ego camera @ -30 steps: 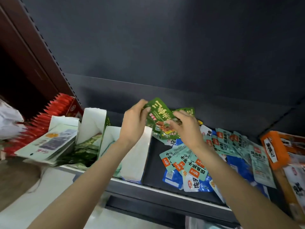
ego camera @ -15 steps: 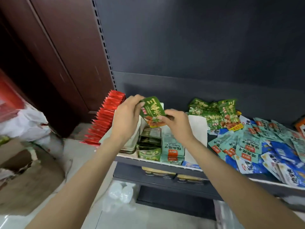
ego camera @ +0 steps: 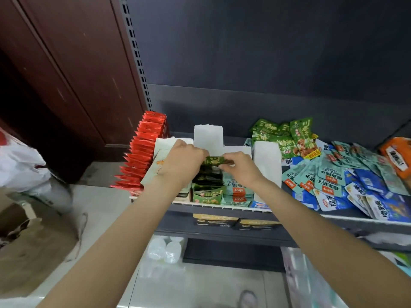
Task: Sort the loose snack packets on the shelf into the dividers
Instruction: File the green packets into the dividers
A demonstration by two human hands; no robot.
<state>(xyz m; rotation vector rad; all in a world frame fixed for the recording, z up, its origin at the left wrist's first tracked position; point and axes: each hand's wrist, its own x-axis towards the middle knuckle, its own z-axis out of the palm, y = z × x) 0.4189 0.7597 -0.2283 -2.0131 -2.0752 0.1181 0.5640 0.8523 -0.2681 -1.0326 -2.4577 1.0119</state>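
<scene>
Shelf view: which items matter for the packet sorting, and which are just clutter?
Job:
- left hand and right hand, both holding the green packet
- row of green packets between the white dividers
- loose green pile
- loose teal packets
- loose blue packets

Lying about:
- red packet row
- white plastic bag
- cardboard box
- orange pack

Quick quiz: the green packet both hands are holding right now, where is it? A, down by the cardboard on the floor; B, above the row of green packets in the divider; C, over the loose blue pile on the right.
B: both the left hand and right hand pinch the green packet directly above the row of green packets in the divider.
</scene>
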